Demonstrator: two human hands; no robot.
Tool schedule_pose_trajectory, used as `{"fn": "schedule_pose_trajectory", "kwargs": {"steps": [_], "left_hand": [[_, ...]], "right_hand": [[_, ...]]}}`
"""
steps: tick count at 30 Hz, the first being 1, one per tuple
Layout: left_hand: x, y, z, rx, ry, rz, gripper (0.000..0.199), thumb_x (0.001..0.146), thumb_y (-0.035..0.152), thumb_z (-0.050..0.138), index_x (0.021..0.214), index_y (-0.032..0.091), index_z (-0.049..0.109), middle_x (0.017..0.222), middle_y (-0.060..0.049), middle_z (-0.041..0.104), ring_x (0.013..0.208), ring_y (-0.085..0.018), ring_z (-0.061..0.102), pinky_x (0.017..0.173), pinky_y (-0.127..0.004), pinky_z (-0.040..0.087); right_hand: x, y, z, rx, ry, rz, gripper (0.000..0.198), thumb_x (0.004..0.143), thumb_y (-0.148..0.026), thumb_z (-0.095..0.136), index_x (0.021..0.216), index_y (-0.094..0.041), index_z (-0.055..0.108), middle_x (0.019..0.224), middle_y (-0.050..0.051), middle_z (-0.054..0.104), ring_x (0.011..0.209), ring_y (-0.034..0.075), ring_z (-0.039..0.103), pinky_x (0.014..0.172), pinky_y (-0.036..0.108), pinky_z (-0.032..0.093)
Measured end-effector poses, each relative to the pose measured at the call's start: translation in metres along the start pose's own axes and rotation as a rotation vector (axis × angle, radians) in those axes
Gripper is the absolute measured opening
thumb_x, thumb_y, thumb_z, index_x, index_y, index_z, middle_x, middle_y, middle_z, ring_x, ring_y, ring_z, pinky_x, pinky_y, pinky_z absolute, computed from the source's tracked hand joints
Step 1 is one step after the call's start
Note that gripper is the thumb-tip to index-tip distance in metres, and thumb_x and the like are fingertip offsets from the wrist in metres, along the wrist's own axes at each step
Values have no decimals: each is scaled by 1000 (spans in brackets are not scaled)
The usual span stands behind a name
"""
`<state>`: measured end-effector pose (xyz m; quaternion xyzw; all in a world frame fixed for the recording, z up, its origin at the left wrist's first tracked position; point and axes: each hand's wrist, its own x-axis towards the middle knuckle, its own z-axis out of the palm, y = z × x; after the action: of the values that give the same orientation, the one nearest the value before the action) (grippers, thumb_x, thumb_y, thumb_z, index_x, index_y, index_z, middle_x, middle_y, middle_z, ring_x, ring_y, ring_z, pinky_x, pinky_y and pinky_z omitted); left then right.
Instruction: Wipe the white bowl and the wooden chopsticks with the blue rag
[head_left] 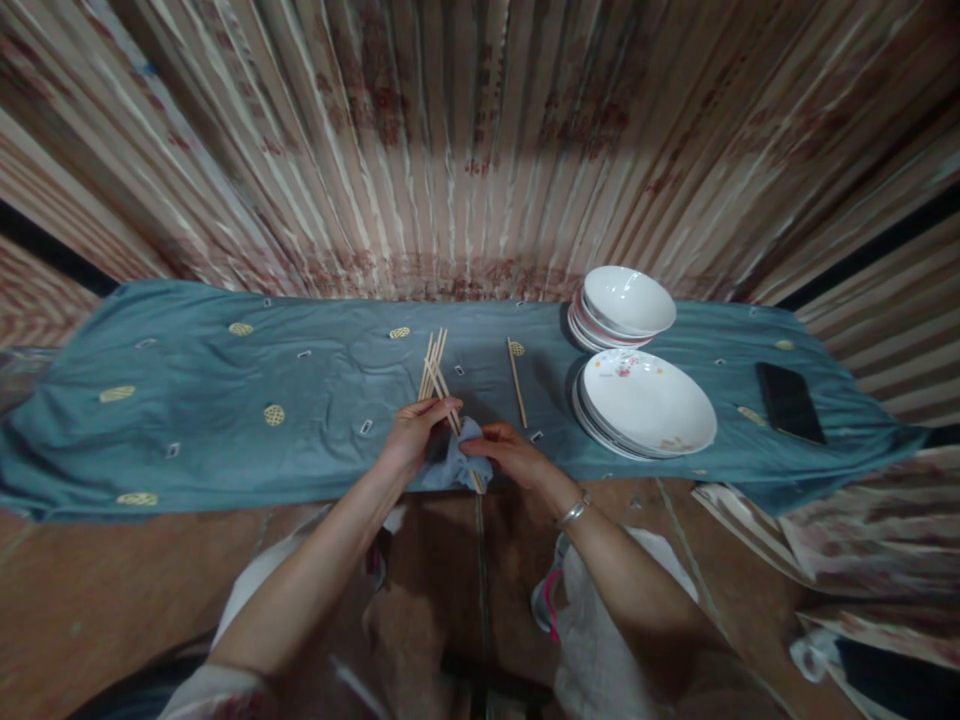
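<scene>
Blue cloth (456,464), pinched by the right hand (512,452), wraps the held chopsticks (444,387); left hand (411,434) grips them farther up, presumably for steadiness. Loose chopsticks (430,370) lie beyond on the worktop (195,385); a stick or pair (517,384) lies apart, rightward.

I sit in dim, flat light that mutes the blue of the desk (195,400). Small glints shine in the white bowl (630,300) by the far edge, and my bracelet (575,510) catches another. Soft shadows lie left of the bowl and the plate (649,400); below the near edge the floor (442,560) sinks into gloom. My fingers (484,447) look slightly soft. Wide-angle distortion splays the curtain (480,150) folds outward beyond the far corners, smearing them.
</scene>
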<state>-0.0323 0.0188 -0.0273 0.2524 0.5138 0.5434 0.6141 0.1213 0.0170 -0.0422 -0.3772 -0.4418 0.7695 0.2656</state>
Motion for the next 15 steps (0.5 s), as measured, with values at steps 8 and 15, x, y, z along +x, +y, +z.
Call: {"fn": "schedule_pose_trajectory", "kwargs": {"steps": [8, 15], "left_hand": [[1, 10, -1, -43, 43, 0, 33, 39, 33, 87, 61, 14, 73, 64, -3, 67, 58, -9, 55, 55, -20, 41], [1, 9, 3, -28, 20, 9, 35, 42, 35, 86, 67, 13, 73, 67, -4, 68, 57, -10, 55, 55, -22, 42]], "right_hand": [[-12, -4, -3, -56, -106, 72, 32, 57, -42, 77, 66, -13, 68, 58, -3, 63, 51, 8, 50, 56, 22, 38], [-16, -5, -6, -72, -113, 74, 34, 56, -43, 78, 68, -13, 69, 60, -2, 64, 54, 9, 51, 59, 23, 38]]}}
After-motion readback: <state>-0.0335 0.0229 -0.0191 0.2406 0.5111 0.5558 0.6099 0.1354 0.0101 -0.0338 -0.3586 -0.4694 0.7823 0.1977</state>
